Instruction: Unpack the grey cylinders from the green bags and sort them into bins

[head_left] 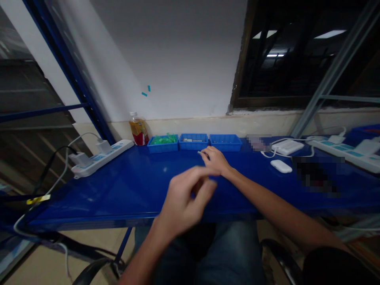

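Observation:
My left hand [188, 198] is raised above the front of the blue table, its fingers curled toward the thumb and slightly blurred. Whatever it holds, if anything, is hidden. Farther back, my right hand [216, 160] pinches a small pale piece [200, 152] between its fingertips; the piece is too small to name. Just behind that hand stand two blue bins: the middle bin [193, 146] with small light-coloured parts inside, and the right bin [225, 147] with a few tiny parts. Left of them, another blue bin [162, 149] holds green, crumpled-looking material [163, 139].
A drink bottle [138, 130] stands by the wall. Power strips [102, 158] [347, 152] with plugs and cables lie at both sides of the blue table [118, 194]. At the right are a white case [281, 166], a white box [287, 147] and a blurred-out dark object [317, 174].

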Tool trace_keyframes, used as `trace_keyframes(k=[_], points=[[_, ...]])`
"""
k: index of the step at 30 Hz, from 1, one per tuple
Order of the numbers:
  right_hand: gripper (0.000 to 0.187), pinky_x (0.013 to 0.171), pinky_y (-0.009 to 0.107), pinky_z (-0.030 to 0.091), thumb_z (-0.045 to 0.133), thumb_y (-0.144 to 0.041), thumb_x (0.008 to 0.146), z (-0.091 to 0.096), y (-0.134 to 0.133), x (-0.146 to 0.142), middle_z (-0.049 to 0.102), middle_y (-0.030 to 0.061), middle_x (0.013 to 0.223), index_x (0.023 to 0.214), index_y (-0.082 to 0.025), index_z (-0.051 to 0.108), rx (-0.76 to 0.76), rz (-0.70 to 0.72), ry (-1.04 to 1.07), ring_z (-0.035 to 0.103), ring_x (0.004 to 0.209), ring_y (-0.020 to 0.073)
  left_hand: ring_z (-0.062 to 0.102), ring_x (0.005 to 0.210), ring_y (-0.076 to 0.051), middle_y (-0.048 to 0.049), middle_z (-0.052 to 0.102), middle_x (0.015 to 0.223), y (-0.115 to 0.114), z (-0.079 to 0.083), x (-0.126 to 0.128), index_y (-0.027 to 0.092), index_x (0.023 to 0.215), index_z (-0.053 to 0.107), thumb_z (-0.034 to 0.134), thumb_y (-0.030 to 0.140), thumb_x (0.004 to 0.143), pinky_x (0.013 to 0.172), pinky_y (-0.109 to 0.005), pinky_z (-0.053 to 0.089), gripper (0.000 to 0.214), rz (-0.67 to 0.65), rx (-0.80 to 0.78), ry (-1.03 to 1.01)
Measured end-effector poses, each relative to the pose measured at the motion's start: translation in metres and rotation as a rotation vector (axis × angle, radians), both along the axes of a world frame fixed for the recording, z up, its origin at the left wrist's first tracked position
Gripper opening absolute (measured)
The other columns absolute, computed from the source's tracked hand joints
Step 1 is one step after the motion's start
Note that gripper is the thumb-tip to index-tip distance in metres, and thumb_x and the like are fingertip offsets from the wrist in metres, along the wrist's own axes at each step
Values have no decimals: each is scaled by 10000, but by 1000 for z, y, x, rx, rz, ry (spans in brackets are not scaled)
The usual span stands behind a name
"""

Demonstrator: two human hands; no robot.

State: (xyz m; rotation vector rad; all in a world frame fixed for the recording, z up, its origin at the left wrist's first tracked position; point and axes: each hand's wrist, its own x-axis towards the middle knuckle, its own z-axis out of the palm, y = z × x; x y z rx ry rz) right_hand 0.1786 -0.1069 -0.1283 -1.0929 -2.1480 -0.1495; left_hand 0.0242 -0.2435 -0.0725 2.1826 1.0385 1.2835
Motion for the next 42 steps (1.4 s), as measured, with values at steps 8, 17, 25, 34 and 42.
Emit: trace_keyframes(k=[8,17,25,34,42], points=[[159,760,277,419,485,-213,867,21,19,13,604,66,812,849,-155,632,64,-85,162,551,801,177,614,784,-185,-62,662,862,144,-34,-20,172,922,636,450,231,879,734,-278,461,201,9,-8,617],[161,666,224,403,578,-222,803,66,111,-14,677,51,796,915,-153,670,-180,-53,-143,595,734,150,533,1018,-249,-92,549,1172,158,-40,36,200,1256,500,455,417,894,872,-391,459,424,-249,245,787],[131,570,230,374,612,-147,723,52,152,-50,719,70,791,792,-195,712,-350,22,-427,647,715,188,530,1011,-207,-95,559,1079,163,-55,37,183,1154,574,409,120,878,908,-350,447,327,-284,133,614],[117,576,231,369,689,-227,697,53,170,-59,713,56,769,810,-212,715,-408,67,-484,642,727,198,550,995,-187,-77,569,1060,171,-59,33,179,1150,559,412,42,823,911,-292,459,383,-355,-29,430],[219,675,221,398,521,-176,827,52,160,-48,719,43,895,916,-185,720,-401,87,-391,626,777,158,571,959,-183,-75,594,1030,174,-64,35,161,1092,557,443,86,843,875,-296,465,284,-350,-41,313]])
